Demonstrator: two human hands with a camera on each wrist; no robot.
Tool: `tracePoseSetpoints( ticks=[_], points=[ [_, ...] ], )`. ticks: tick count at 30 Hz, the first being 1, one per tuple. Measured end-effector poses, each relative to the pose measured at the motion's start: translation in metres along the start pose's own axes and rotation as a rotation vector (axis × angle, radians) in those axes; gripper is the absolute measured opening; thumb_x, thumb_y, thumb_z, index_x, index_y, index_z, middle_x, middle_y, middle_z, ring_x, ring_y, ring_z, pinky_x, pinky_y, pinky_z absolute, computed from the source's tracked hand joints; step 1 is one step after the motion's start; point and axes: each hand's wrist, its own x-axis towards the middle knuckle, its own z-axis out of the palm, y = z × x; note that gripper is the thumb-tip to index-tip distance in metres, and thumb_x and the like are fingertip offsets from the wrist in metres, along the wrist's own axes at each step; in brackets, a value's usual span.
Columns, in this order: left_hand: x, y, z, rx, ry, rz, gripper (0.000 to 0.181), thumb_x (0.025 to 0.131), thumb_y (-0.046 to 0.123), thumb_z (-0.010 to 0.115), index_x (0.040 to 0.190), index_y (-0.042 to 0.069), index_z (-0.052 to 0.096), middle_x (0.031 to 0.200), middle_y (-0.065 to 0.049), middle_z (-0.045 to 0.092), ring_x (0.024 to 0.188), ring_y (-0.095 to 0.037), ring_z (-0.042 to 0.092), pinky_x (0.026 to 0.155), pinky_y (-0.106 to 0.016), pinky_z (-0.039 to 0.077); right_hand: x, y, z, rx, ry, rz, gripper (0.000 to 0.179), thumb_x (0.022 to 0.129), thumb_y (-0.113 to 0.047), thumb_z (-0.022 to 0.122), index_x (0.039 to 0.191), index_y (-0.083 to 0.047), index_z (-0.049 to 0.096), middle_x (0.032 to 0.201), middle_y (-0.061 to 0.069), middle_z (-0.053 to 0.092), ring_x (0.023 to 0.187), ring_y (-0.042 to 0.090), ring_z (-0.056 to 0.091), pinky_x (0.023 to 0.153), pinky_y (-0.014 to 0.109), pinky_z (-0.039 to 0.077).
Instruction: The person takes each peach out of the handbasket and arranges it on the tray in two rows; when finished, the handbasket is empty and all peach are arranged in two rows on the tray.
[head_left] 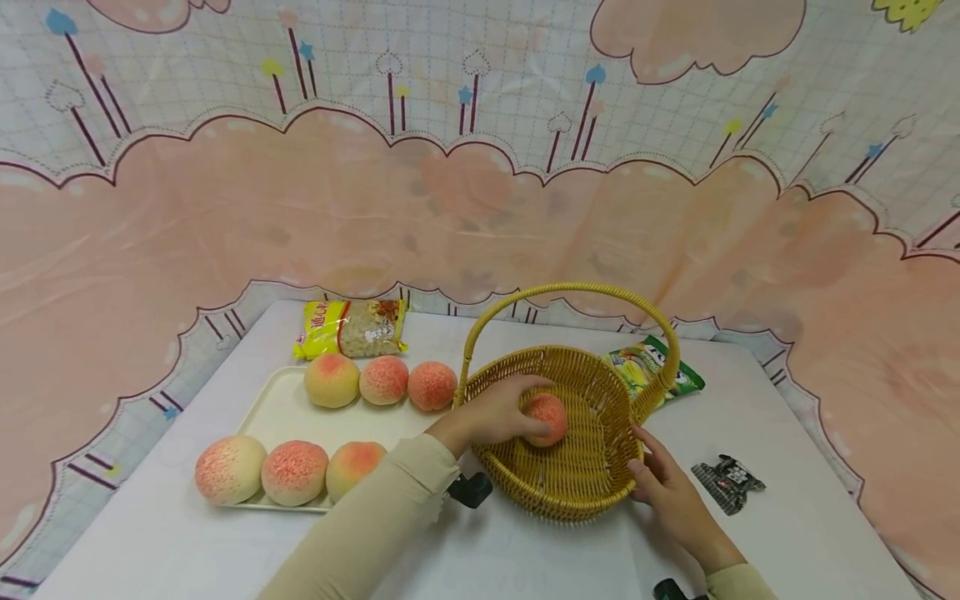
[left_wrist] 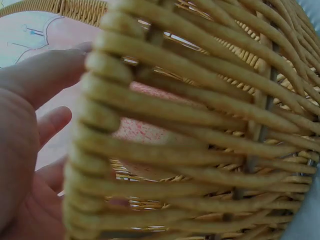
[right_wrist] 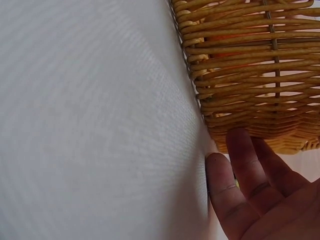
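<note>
A yellow wicker basket (head_left: 570,483) with a tall arched handle stands on the table. My left hand (head_left: 491,410) reaches over its left side, with thumb and fingers around a reddish peach (head_left: 547,419) inside it. Through the weave in the left wrist view, the speckled peach (left_wrist: 142,130) shows beyond the rim. My right hand (head_left: 671,487) holds the basket's right side at the rim, near the foot of the handle. From the right wrist view, several fingers (right_wrist: 240,150) lie against the outer weave, low by the tabletop.
A cream tray (head_left: 277,408) on the left bears two rows of peaches (head_left: 295,472), partly behind my left sleeve. A yellow food bag (head_left: 351,328) lies behind it. Beyond the basket's right side is a green snack bag (head_left: 678,379). Farther right lies a small black packet (head_left: 727,483).
</note>
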Motion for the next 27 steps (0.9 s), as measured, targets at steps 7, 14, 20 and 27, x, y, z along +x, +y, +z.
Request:
tracePoseSetpoints(
  ticks=[7, 14, 20, 27],
  points=[
    [0.007, -0.001, 0.004, -0.033, -0.01, -0.041, 0.071, 0.087, 0.03, 0.079, 0.148, 0.013, 0.048, 0.147, -0.006, 0.048, 0.128, -0.024, 0.05, 0.097, -0.039, 0.048, 0.0, 0.0, 0.0, 0.002, 0.002, 0.001, 0.055, 0.108, -0.022, 0.046, 0.158, -0.01, 0.024, 0.144, 0.039, 0.037, 0.12, 0.045, 0.054, 0.079, 0.035, 0.058],
    [0.013, -0.008, 0.009, -0.059, -0.004, -0.068, 0.07, 0.086, 0.028, 0.08, 0.148, 0.014, 0.049, 0.146, -0.006, 0.049, 0.121, -0.023, 0.054, 0.091, -0.037, 0.05, -0.001, -0.001, 0.002, 0.017, 0.006, -0.024, 0.055, 0.108, -0.019, 0.046, 0.157, -0.008, 0.025, 0.142, 0.041, 0.038, 0.118, 0.046, 0.055, 0.079, 0.036, 0.058],
    [0.015, -0.008, 0.01, -0.061, -0.013, -0.076, 0.068, 0.087, 0.022, 0.079, 0.148, 0.014, 0.049, 0.143, -0.006, 0.052, 0.118, -0.023, 0.057, 0.092, -0.036, 0.05, -0.001, -0.001, 0.002, 0.013, 0.005, -0.028, 0.054, 0.108, -0.019, 0.046, 0.157, -0.009, 0.025, 0.142, 0.041, 0.039, 0.118, 0.045, 0.056, 0.079, 0.036, 0.058],
    [0.016, -0.008, 0.011, -0.023, -0.031, -0.058, 0.066, 0.086, 0.02, 0.079, 0.146, 0.012, 0.051, 0.141, -0.006, 0.054, 0.12, -0.023, 0.056, 0.096, -0.038, 0.048, -0.001, -0.001, 0.002, 0.012, 0.014, -0.028, 0.054, 0.108, -0.019, 0.046, 0.157, -0.008, 0.026, 0.141, 0.04, 0.04, 0.116, 0.044, 0.057, 0.078, 0.035, 0.058]
  ],
)
